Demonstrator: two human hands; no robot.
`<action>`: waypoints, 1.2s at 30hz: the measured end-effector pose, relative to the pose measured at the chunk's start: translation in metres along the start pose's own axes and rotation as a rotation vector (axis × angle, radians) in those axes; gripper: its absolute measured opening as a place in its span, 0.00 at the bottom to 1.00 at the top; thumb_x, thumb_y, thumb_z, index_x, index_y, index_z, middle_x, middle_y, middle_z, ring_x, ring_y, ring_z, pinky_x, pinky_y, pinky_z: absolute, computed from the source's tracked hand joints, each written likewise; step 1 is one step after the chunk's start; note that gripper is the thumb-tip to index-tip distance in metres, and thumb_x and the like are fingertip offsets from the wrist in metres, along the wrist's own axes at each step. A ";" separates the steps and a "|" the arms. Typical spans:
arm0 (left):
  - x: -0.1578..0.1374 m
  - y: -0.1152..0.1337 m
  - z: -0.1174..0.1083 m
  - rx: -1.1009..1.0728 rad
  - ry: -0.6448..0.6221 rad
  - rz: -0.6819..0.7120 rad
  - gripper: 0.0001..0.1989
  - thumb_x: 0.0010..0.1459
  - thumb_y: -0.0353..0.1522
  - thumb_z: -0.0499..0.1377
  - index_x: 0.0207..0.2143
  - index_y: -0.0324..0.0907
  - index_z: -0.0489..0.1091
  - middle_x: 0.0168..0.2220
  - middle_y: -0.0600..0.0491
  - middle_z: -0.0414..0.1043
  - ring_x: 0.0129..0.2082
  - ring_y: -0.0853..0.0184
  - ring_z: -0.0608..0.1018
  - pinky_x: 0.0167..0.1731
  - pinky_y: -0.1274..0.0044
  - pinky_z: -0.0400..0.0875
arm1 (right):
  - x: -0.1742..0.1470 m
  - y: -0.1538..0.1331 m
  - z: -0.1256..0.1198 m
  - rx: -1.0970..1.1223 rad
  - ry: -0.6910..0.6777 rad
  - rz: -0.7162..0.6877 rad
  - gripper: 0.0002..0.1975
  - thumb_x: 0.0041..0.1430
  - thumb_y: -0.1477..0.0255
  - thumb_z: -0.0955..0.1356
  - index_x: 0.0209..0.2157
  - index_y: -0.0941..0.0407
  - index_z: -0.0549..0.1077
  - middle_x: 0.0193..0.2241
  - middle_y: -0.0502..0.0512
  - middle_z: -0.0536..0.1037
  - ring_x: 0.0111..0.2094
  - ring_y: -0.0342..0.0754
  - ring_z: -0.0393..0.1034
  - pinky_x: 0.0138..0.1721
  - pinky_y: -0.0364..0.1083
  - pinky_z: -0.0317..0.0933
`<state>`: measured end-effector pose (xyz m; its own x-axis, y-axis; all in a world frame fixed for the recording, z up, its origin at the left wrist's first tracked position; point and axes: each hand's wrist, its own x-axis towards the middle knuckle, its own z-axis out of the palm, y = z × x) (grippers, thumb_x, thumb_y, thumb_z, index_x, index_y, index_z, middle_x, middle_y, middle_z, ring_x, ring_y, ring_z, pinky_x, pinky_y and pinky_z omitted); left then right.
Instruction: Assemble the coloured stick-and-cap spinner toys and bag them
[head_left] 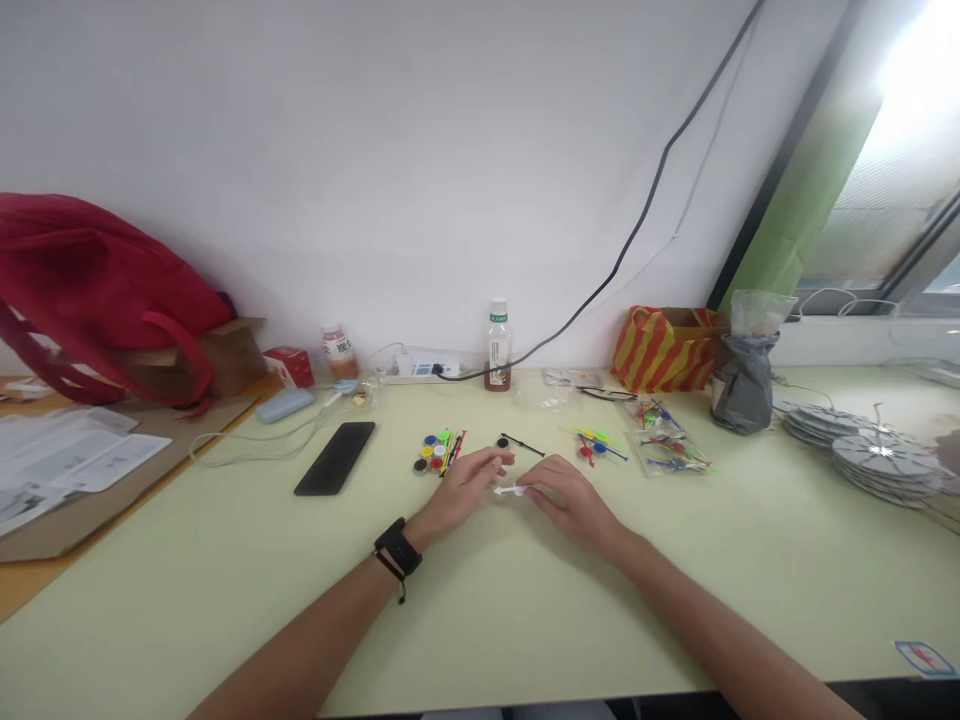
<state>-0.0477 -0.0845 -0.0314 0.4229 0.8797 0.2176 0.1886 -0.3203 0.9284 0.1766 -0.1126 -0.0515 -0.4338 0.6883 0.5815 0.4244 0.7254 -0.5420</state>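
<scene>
My right hand (568,498) pinches a white plastic arrow (508,491) just above the table, its tip pointing left. Close to that tip is my left hand (469,488), fingers loosely curved and apart, with nothing visible in them. Beyond the hands lie a black round piece (502,443) and a black arrow (523,445). Left of these sit several coloured round pieces (428,452) and a bunch of coloured arrows (452,447). Right of my right hand is a small group of assembled coloured spinners (598,449).
Filled clear bags (667,440) lie at the right, before stacked grey discs (885,465) and a grey bag (742,385). A black phone (335,458) rests at left. At the wall stand a drink bottle (498,350), a power strip (424,366) and a striped bag (664,350).
</scene>
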 end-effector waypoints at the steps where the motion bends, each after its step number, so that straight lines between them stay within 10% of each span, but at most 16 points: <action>1: 0.000 0.002 0.000 -0.089 -0.068 -0.044 0.18 0.68 0.43 0.56 0.49 0.44 0.78 0.51 0.46 0.78 0.50 0.57 0.79 0.50 0.68 0.72 | 0.000 -0.001 -0.001 -0.002 0.013 -0.022 0.09 0.70 0.72 0.65 0.47 0.50 0.76 0.40 0.56 0.80 0.44 0.52 0.71 0.47 0.53 0.66; 5: -0.003 0.007 0.001 -0.315 -0.261 -0.136 0.19 0.63 0.43 0.64 0.52 0.42 0.77 0.50 0.45 0.79 0.50 0.57 0.80 0.53 0.67 0.72 | 0.001 -0.005 -0.004 -0.012 0.051 -0.074 0.11 0.70 0.72 0.64 0.48 0.49 0.76 0.40 0.56 0.80 0.44 0.52 0.71 0.46 0.53 0.67; 16: 0.000 0.007 0.001 -0.306 -0.061 -0.143 0.18 0.50 0.39 0.74 0.41 0.39 0.80 0.42 0.46 0.82 0.43 0.61 0.81 0.50 0.69 0.74 | -0.004 -0.007 -0.011 0.125 0.164 0.215 0.31 0.69 0.64 0.64 0.70 0.50 0.54 0.38 0.54 0.73 0.31 0.46 0.66 0.37 0.48 0.69; 20: 0.000 0.007 0.003 -0.303 -0.054 -0.127 0.18 0.50 0.40 0.74 0.40 0.38 0.81 0.41 0.45 0.82 0.42 0.60 0.82 0.48 0.68 0.75 | -0.002 -0.011 -0.012 0.204 0.049 0.273 0.18 0.68 0.57 0.64 0.49 0.54 0.76 0.33 0.53 0.73 0.28 0.45 0.65 0.31 0.45 0.65; 23: 0.000 0.004 0.004 -0.298 -0.035 -0.123 0.18 0.50 0.40 0.74 0.41 0.38 0.81 0.41 0.45 0.82 0.42 0.60 0.82 0.47 0.68 0.76 | 0.000 -0.011 -0.014 0.235 -0.037 0.315 0.28 0.70 0.54 0.60 0.20 0.55 0.66 0.20 0.49 0.63 0.23 0.43 0.58 0.26 0.44 0.58; 36: -0.004 0.002 0.010 -0.263 -0.076 -0.068 0.17 0.52 0.39 0.73 0.39 0.38 0.77 0.40 0.45 0.81 0.41 0.61 0.83 0.47 0.68 0.77 | 0.001 -0.010 -0.005 0.311 -0.046 0.374 0.17 0.67 0.54 0.65 0.39 0.55 0.73 0.29 0.51 0.74 0.30 0.46 0.68 0.31 0.44 0.63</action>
<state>-0.0402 -0.0926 -0.0340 0.4846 0.8637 0.1384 -0.0137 -0.1508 0.9885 0.1757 -0.1194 -0.0422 -0.3344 0.8971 0.2888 0.3029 0.3925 -0.8685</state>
